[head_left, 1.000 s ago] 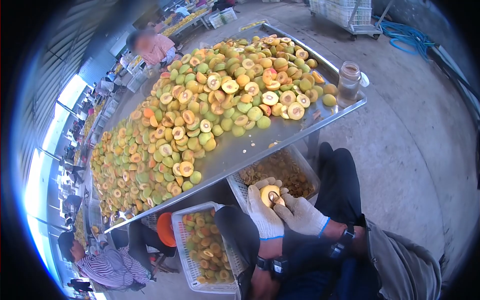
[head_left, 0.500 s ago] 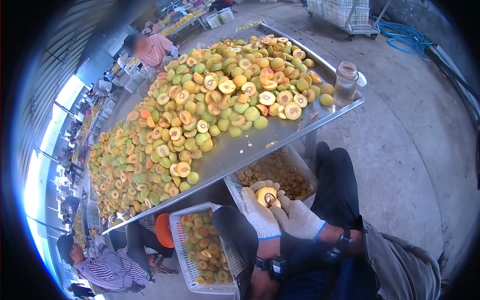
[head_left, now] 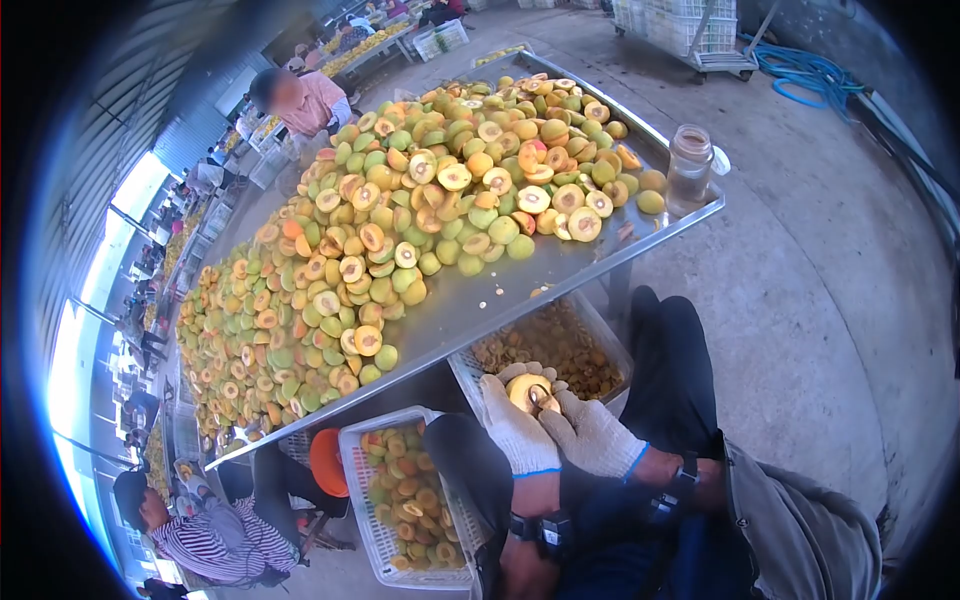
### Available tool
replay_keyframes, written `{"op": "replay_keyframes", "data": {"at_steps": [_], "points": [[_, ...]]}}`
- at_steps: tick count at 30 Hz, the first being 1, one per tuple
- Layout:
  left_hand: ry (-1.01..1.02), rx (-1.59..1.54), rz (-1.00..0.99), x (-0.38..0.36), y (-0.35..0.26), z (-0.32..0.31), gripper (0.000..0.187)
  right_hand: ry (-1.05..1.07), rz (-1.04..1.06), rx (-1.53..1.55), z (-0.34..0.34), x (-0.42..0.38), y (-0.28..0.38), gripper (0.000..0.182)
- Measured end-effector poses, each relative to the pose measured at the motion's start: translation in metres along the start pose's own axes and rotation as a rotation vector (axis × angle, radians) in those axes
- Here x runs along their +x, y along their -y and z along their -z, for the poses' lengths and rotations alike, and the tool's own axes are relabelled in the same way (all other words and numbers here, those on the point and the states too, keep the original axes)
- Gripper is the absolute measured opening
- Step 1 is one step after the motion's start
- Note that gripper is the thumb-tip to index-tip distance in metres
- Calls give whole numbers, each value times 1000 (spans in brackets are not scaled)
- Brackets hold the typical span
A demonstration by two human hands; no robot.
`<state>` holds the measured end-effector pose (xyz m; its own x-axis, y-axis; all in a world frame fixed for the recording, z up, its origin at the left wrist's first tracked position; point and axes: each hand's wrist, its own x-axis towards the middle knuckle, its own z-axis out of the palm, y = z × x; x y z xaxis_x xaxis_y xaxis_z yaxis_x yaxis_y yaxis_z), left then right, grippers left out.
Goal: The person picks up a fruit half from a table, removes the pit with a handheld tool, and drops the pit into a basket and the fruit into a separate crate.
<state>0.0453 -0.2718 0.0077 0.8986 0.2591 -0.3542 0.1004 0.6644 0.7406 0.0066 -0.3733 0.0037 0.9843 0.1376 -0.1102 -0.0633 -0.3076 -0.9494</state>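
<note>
My left hand [head_left: 518,425], in a pale knit glove, is closed round a halved yellow fruit [head_left: 529,391] with its cut face up. Against the fruit, my right hand [head_left: 596,438], gloved too, has its fingers curled round a small ring-shaped metal tool [head_left: 539,394] at the pit. Both hands are above the near edge of a white crate [head_left: 617,358] holding brown pits and scraps. Beyond them, a metal table [head_left: 470,318] bears a big heap of halved fruit [head_left: 440,190].
A glass jar [head_left: 690,165] stands on the table's right corner. Left of my legs is a crate of fruit halves [head_left: 352,500], near an orange stool [head_left: 327,462]. One person [head_left: 225,535] sits lower left; another [head_left: 305,102] is across the table. A crate cart [head_left: 705,40] stands behind.
My hands stay almost in place, with the fruit still held. The person across the table and the seated person at lower left have shifted their arms slightly.
</note>
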Motion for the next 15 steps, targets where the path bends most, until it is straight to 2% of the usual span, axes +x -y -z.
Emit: {"op": "replay_keyframes", "data": {"at_steps": [5,7,15], "points": [[7,90,-1,-4,-1,-1,50,-39,26,20,-4,-2,-6,40],[122,184,-16,-6,-4,0,52,-40,21,11,-6,-2,-8,40],[54,217,-61,-3,-1,1,54,8,-16,-38,-3,-3,-4,38]]}}
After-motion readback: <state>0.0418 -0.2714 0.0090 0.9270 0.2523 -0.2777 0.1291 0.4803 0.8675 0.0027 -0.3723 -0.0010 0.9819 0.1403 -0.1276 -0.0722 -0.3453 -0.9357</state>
